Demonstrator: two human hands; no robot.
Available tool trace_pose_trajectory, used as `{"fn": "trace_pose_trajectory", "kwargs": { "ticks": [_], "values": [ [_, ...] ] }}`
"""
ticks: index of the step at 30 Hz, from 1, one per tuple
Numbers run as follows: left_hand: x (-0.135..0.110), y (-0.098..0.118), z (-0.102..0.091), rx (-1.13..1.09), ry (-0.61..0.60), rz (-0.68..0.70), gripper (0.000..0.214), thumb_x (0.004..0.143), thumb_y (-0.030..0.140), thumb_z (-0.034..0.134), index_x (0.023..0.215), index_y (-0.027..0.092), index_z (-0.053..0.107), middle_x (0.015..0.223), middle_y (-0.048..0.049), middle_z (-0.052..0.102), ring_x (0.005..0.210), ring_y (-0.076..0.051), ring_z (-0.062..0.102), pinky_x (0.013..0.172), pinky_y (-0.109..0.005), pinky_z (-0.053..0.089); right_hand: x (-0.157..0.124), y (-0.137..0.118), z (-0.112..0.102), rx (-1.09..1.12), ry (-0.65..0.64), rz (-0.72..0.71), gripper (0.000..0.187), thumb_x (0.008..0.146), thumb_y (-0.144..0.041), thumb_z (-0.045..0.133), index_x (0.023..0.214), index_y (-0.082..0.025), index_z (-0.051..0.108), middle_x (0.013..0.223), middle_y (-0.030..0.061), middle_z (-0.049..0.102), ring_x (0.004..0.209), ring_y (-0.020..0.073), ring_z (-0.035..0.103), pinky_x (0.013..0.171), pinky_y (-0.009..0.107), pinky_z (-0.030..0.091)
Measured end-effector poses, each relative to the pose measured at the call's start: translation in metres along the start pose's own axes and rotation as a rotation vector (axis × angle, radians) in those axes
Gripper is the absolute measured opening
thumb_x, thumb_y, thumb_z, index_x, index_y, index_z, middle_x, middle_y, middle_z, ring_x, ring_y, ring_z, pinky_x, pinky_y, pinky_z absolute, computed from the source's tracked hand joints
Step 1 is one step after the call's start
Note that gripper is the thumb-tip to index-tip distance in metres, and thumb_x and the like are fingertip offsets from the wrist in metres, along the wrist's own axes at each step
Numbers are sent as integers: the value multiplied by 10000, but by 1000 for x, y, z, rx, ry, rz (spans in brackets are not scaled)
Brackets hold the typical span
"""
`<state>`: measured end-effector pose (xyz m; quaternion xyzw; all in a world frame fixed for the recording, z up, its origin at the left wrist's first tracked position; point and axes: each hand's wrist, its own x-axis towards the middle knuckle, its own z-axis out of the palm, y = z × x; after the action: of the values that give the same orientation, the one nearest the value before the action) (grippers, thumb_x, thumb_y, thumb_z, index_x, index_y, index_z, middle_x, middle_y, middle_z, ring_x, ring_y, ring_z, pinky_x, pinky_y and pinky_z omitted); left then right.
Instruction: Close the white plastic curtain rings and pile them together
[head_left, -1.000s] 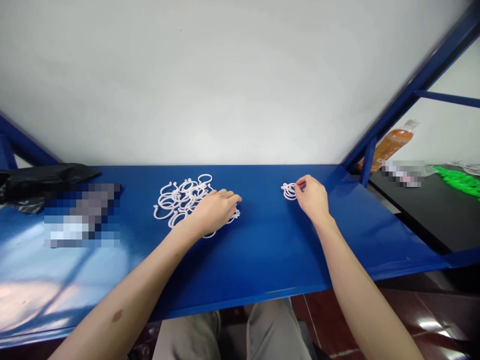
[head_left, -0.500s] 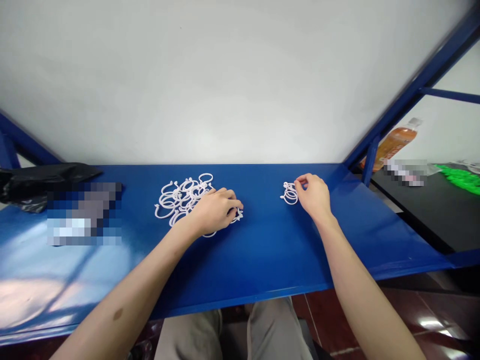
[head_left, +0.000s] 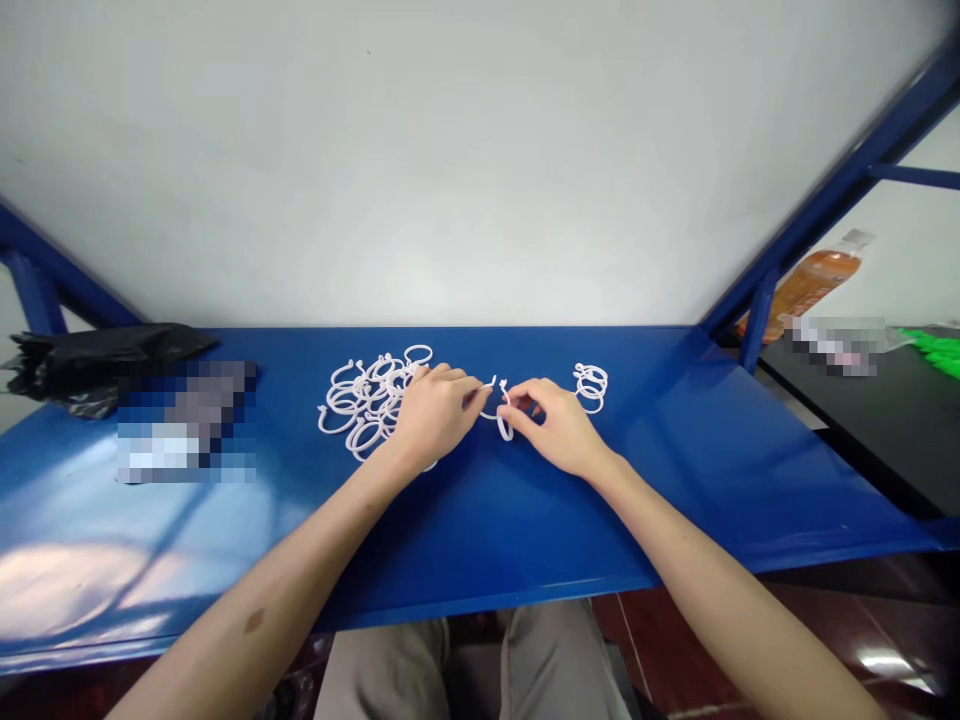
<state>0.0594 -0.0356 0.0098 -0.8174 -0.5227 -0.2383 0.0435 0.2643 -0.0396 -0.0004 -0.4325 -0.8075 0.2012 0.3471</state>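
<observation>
head view: on the blue counter (head_left: pixel 675 500) both hands meet near its middle. the left hand (head_left: pixel 435 415) has its grip pinched shut on a white ring (head_left: pixel 501 418), and the right hand (head_left: pixel 559 430) pinches the same ring from the 3 o'clock side, so the ring sits between the fingertips just above the counter. a loose pile of rings (head_left: pixel 360 405) lies at 9 o'clock of the left hand, partly under it. a small stack of rings (head_left: pixel 591 385) lies at 1 o'clock of the right hand. a black bag (head_left: pixel 97 355) sits far off at 9 o'clock, an orange bottle (head_left: pixel 817 275) at 2 o'clock.
</observation>
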Motion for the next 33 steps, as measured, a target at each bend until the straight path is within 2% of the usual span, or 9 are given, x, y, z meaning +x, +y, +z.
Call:
{"fn": "trace_pose_trajectory", "kwargs": {
  "ticks": [5, 8, 10, 12, 18, 24, 29, 31, 33],
  "values": [
    [-1, 6, 0, -38, -4, 21, 361, 1020, 359, 497, 787, 191, 716, 788, -46, 726, 828, -205, 621, 809, -372, 431, 1, -2, 6, 151, 96, 57, 87, 949, -325, 617, 949, -245, 653, 867, 4, 699, 787, 172, 643, 748, 321, 516],
    [-2, 10, -1, -124, -37, 9, 316, 1011, 416, 513, 921, 186, 710, 890, -57, 740, 875, -218, 623, 834, -377, 445, 3, 2, 5, 355, 186, 119, 154, 908, -340, 675, 1016, -238, 632, 878, 6, 714, 782, 170, 674, 733, 312, 546],
    [-2, 12, -2, -219, -77, 12, 313, 982, 461, 555, 1062, 187, 685, 1006, -70, 740, 944, -235, 622, 848, -377, 459, 4, 4, 4, 446, 212, 146, 178, 895, -372, 693, 987, -234, 627, 858, 9, 718, 763, 171, 685, 722, 313, 559],
    [-3, 14, -2, -296, -117, 23, 331, 942, 479, 613, 1100, 192, 661, 1059, -68, 731, 980, -248, 614, 854, -378, 465, 4, 5, 4, 478, 222, 149, 192, 888, -401, 703, 948, -233, 634, 843, 14, 723, 746, 173, 691, 719, 317, 566],
    [-3, 23, -2, -437, -165, -25, 137, 915, 320, 628, 828, 219, 660, 838, 1, 734, 845, -216, 609, 812, -346, 451, 2, 4, 5, 377, 260, 127, 212, 880, -433, 708, 885, -231, 643, 807, 18, 731, 713, 182, 693, 705, 330, 569],
    [-3, 23, -1, -492, -251, -127, 120, 900, 278, 628, 846, 225, 722, 862, -7, 765, 826, -206, 641, 754, -316, 465, 3, 9, 1, 165, 312, 91, 229, 910, -433, 656, 823, -224, 619, 791, 27, 731, 701, 183, 690, 675, 313, 548],
    [-8, 19, 3, -136, -149, 83, 144, 913, 211, 595, 856, 213, 727, 904, -49, 755, 957, -267, 583, 889, -438, 407, 10, 33, -8, -71, 401, 158, 251, 918, -441, 614, 806, -217, 613, 752, 31, 722, 634, 178, 654, 648, 314, 518],
    [-11, 20, 4, -40, -136, 130, 161, 922, 246, 604, 828, 203, 727, 892, -68, 752, 983, -286, 573, 940, -489, 369, 12, 40, -13, -94, 429, 185, 250, 913, -445, 614, 824, -212, 623, 769, 40, 728, 630, 178, 649, 652, 317, 521],
    [-12, 21, 5, -18, -103, 112, 219, 940, 342, 614, 827, 195, 730, 911, -79, 758, 1000, -296, 573, 977, -514, 342, 12, 41, -15, -70, 434, 190, 236, 911, -437, 620, 860, -208, 639, 795, 42, 733, 641, 174, 651, 659, 315, 525]
  ]
}}
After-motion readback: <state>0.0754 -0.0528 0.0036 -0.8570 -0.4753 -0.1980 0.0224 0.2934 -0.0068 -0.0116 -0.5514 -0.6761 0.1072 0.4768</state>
